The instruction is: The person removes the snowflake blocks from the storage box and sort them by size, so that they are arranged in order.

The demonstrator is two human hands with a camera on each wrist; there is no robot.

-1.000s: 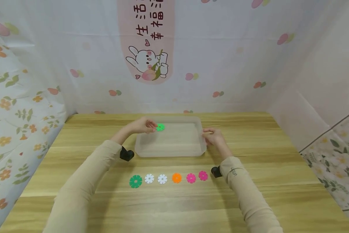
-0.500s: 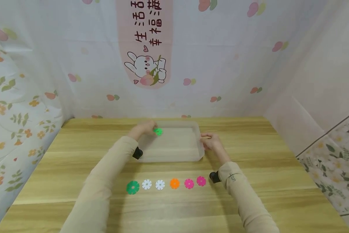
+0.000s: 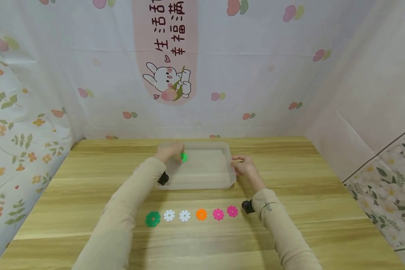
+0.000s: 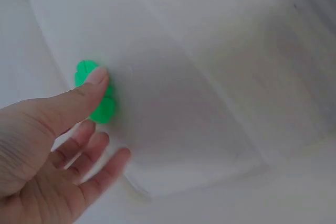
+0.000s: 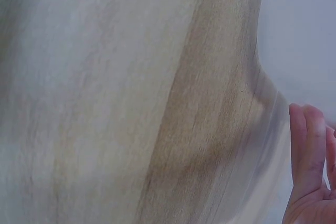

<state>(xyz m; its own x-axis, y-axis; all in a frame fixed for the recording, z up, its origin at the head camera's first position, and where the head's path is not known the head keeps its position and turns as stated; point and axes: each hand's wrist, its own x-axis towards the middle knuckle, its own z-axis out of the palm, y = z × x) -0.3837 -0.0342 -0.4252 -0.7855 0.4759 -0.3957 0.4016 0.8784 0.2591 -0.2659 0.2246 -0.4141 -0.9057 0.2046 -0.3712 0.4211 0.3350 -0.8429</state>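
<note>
My left hand (image 3: 171,151) reaches over the left part of a frosted, translucent plastic tray (image 3: 199,185). Between its thumb and a finger it pinches a bright green notched plastic disc (image 4: 102,109); the other fingers are spread loosely below. Whether the disc touches the tray cannot be told. At the tray's right wall, my right hand (image 3: 244,165) rests with its fingertips against the rim. In the right wrist view, its visible fingers (image 5: 314,148) are fairly straight and hold no disc.
In front of the tray lies a row of notched discs: dark green (image 3: 153,219), two white (image 3: 184,216), orange (image 3: 201,214) and two pink (image 3: 218,214). The wooden table (image 3: 273,232) meets a patterned cloth backdrop (image 3: 256,78).
My left hand has moved further over the tray, carrying the green disc lower inside it. My right hand stays at the rim. The head view has tilted slightly upward.
</note>
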